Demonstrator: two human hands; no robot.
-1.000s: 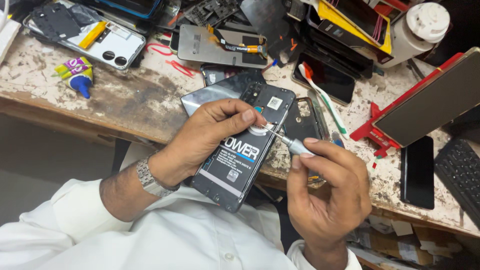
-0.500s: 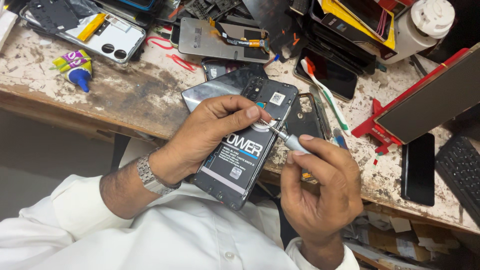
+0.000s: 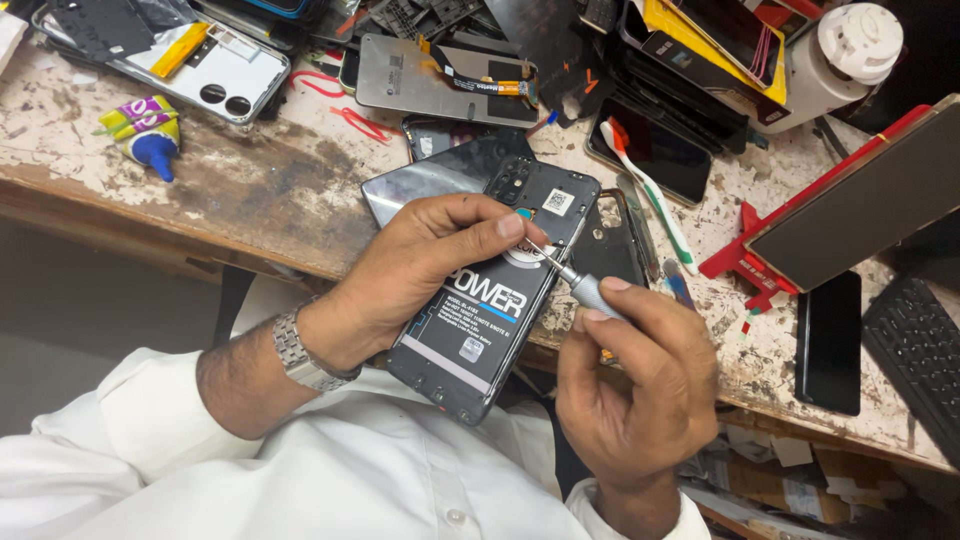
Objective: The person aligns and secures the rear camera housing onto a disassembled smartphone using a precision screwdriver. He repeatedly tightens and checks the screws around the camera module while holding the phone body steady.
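1. The left hand [image 3: 420,265] is gripping an open phone [image 3: 490,300] with its back cover off, fingers curled over the top.
2. The phone is sitting at the near edge of the messy workbench [image 3: 250,190], tilted toward the person.
3. The right hand [image 3: 635,370] is closing its fingers around a small screwdriver [image 3: 570,275].
4. The screwdriver tip is touching the phone near the left thumb.
5. A white toothbrush [image 3: 650,195] is lying just to the right.

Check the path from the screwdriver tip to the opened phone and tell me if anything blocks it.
Nothing visible does. The right hand holds the screwdriver with its tip already down on the opened phone. The left hand grips the phone, its index fingertip right beside the tip, not across it.
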